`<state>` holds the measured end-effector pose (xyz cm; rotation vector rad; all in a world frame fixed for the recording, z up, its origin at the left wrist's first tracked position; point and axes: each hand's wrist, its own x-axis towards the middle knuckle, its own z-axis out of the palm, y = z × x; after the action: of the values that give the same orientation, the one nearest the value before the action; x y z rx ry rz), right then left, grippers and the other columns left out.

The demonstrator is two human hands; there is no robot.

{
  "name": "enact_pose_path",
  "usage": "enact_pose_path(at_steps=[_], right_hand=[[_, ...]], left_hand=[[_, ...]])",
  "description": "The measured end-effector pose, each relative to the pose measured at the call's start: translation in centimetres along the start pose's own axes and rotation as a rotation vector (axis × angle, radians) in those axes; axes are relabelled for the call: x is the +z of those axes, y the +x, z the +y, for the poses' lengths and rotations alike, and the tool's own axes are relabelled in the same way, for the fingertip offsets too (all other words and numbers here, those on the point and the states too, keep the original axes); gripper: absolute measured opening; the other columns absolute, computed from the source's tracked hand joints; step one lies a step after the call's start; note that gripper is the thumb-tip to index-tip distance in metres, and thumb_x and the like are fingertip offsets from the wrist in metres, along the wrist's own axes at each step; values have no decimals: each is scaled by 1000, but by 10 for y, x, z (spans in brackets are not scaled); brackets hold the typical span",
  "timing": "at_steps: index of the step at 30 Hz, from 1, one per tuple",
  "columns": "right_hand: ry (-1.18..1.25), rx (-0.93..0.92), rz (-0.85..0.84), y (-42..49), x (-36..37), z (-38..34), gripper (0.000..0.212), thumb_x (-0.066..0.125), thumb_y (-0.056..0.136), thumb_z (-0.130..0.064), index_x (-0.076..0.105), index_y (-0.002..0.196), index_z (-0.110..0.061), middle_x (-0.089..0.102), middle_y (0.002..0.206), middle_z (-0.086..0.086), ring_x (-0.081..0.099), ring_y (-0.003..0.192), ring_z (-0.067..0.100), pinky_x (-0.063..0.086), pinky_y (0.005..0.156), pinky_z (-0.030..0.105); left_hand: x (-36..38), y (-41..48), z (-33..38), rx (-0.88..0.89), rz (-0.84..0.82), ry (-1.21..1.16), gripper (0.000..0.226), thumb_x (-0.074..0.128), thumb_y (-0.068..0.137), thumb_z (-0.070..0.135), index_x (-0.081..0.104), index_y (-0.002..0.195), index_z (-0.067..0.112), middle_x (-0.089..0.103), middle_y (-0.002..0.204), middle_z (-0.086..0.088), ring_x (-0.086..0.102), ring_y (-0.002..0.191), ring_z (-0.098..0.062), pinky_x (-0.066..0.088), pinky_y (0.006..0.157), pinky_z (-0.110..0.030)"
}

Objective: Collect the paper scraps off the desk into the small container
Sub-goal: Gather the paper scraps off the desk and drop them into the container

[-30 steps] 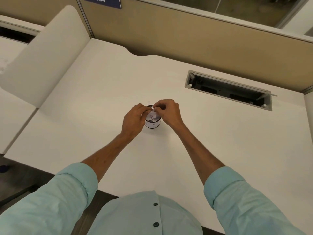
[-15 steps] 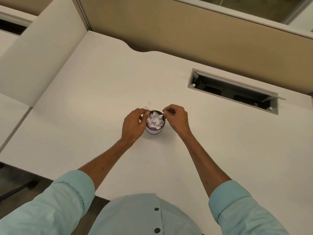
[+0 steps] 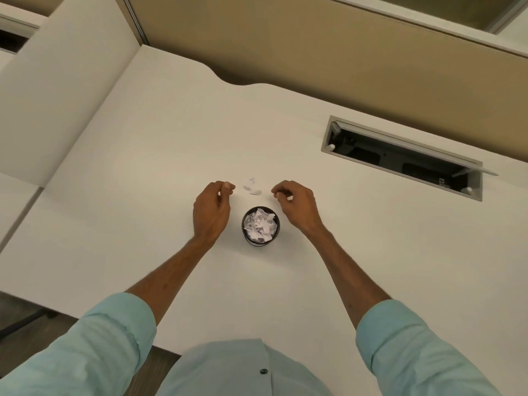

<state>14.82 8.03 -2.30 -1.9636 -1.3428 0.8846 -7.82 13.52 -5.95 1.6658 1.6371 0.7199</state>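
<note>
Because a few paper scraps [image 3: 252, 187] lie on the desk [image 3: 143, 167] just beyond the small container [image 3: 260, 225], itself heaped with paper, the left hand [image 3: 213, 208] and right hand [image 3: 297, 205] sit apart, one either side of them. Each hand is curled into a pinching shape; whether either holds a scrap cannot be told.

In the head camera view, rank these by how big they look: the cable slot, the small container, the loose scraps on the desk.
1. cable slot, largest even though farthest away
2. container
3. loose scraps, each tiny
</note>
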Motion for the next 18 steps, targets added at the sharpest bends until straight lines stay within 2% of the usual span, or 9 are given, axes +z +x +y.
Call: enact_pose_path(at_steps=[2, 4, 7, 9, 11, 14, 18], right_hand=[[-23, -97, -61, 18, 3, -4, 26, 59, 99, 0, 76, 113, -12, 75, 113, 2, 71, 107, 19, 59, 97, 42], [-49, -168, -161, 38, 5, -7, 35, 56, 99, 3, 73, 126, -12, 70, 126, 4, 67, 117, 22, 57, 104, 41], [-217, -291, -351, 60, 12, -5, 47, 62, 99, -2, 63, 144, -17, 59, 146, 3, 54, 133, 25, 46, 111, 38], [-301, -357, -440, 64, 18, 1, 50, 67, 100, -9, 60, 148, -22, 53, 152, -1, 47, 139, 21, 46, 110, 35], [-359, -411, -423, 62, 23, 7, 43, 68, 101, -13, 65, 142, -23, 52, 153, -3, 47, 139, 19, 51, 103, 37], [-469, -508, -298, 55, 27, 10, 22, 62, 106, -24, 73, 125, -21, 61, 136, -2, 57, 121, 20, 57, 81, 43], [-556, -549, -223, 42, 23, 17, 19, 58, 108, -22, 71, 118, -14, 64, 123, 2, 60, 111, 23, 57, 69, 46]], left_hand=[[1, 4, -3, 56, -4, 67, 29, 44, 115, 40, 72, 117, 33, 74, 114, 16, 63, 105, -11, 57, 92, -45], [3, 7, -8, 173, 23, 163, 25, 48, 115, 29, 70, 125, 31, 70, 125, 14, 56, 125, -17, 52, 104, -44], [6, 14, -14, 269, -20, 265, 32, 48, 115, 23, 62, 143, 26, 62, 148, 10, 42, 152, -20, 35, 121, -37], [7, 17, -16, 289, -72, 302, 36, 46, 116, 24, 57, 150, 24, 57, 157, 7, 35, 159, -20, 31, 128, -38], [9, 18, -18, 320, -110, 344, 39, 45, 116, 25, 54, 154, 23, 53, 162, 5, 32, 163, -20, 29, 131, -39], [13, 15, -22, 344, -156, 373, 42, 44, 117, 26, 51, 158, 21, 48, 166, 1, 30, 165, -22, 29, 133, -42], [15, 5, -23, 334, -214, 399, 48, 42, 117, 28, 41, 165, 22, 36, 174, 0, 26, 166, -23, 28, 135, -44]])
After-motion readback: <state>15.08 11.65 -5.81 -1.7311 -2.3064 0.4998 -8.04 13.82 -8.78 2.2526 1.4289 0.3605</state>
